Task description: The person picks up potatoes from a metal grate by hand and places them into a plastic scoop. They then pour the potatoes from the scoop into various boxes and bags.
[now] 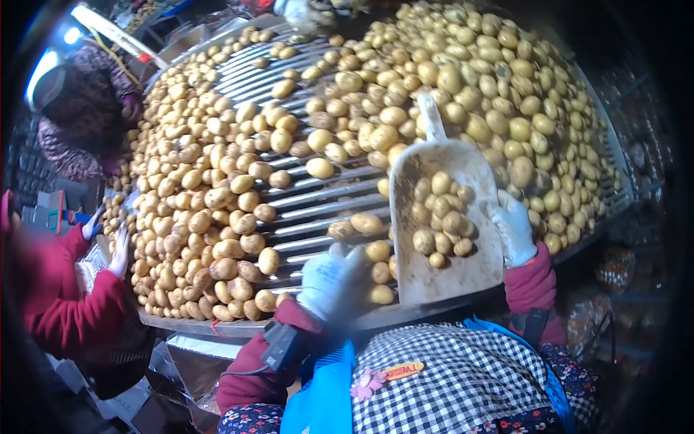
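Observation:
A white plastic scoop (452,278) lies on the potato-covered slatted table, its handle pointing away from me and several small potatoes (442,210) in its pan. My right hand (513,226), in a pale glove, grips the scoop's right edge. On the other side, my gloved left hand (329,281) hovers near the table's front edge, left of the scoop, close to a few potatoes (379,271). Motion blurs its fingers, so whether they hold anything cannot be made out.
Large heaps of potatoes cover the left (202,181) and right (520,130) of the table, with bare metal slats (311,210) between them. A co-worker in red sleeves (94,300) works at the left edge. Another person (83,108) is at the far left, and gloved hands (307,14) show at the top.

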### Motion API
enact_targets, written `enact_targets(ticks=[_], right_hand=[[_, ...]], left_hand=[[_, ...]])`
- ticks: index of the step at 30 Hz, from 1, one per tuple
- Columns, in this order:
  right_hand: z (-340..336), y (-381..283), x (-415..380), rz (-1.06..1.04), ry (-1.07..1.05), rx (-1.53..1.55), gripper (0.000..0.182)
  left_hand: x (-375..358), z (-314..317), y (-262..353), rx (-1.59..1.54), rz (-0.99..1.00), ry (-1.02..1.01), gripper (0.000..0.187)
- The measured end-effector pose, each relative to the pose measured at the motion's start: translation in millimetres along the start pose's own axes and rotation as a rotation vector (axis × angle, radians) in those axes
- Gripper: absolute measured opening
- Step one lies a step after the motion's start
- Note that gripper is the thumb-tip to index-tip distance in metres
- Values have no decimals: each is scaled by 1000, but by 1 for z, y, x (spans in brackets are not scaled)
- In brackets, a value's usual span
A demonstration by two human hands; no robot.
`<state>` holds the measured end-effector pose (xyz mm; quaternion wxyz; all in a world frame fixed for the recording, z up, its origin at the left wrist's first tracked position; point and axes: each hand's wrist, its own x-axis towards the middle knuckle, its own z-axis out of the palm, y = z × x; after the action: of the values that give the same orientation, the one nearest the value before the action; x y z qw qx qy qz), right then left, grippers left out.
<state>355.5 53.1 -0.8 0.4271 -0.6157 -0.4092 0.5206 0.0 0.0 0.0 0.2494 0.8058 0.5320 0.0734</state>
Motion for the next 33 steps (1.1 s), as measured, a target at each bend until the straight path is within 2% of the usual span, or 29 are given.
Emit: enact_targets(ticks=[2, 5, 9, 10, 11, 13, 14, 15, 17, 19, 20, 21, 23, 25, 27, 29, 30, 31, 33], right_hand=[[1, 0, 1, 6, -13, -30, 23], [27, -14, -17, 42, -22, -23, 23], [20, -18, -15, 44, -38, -70, 22], [19, -18, -14, 51, -40, -63, 20], [21, -18, -14, 52, -41, -56, 20], [25, -19, -15, 49, -17, -81, 19], [21, -14, -14, 57, -40, -84, 18], [25, -10, -15, 56, -42, -87, 18], [32, -8, -15, -85, -58, -149, 17], [42, -17, -22, -17, -61, -110, 16], [40, -22, -26, -2, -71, -112, 16], [37, -23, -29, 13, -84, -110, 15], [32, -19, -31, 27, -18, -47, 13], [12, -10, -33, 66, 0, -90, 11], [4, -5, -36, 47, 11, -46, 10], [0, -2, -33, -4, 25, 28, 10], [1, -16, -35, 83, 57, 5, 11], [-2, -20, -37, 47, 82, -49, 11], [3, -34, -41, 57, 174, -2, 11]], left_hand=[[4, 18, -2, 24, -19, 20, 41], [-17, -3, -3, 173, -76, -3, 40], [-25, -14, -7, 50, -182, 53, 46], [-32, -39, 2, 19, -15, 270, 45], [-29, -23, -17, -285, -251, 298, 48], [-27, -31, -12, -327, -162, 569, 54], [-20, -32, -3, -357, -142, 607, 57], [-12, -42, 16, -407, -120, 537, 58], [11, -44, 42, -522, 114, 462, 66], [31, -47, 57, -355, 318, 476, 72], [34, -56, 57, -353, 316, 444, 74], [37, -60, 47, -236, 329, 556, 74], [49, -49, 1, -198, 219, 719, 73], [62, -36, -57, 169, 37, 717, 70], [66, -25, -111, 485, -114, 474, 67], [58, -38, -135, 550, -120, 349, 67], [59, -48, -137, 577, -156, 311, 61], [56, -56, -138, 553, -172, 313, 50], [44, -74, -154, 591, -292, 358, 42]])
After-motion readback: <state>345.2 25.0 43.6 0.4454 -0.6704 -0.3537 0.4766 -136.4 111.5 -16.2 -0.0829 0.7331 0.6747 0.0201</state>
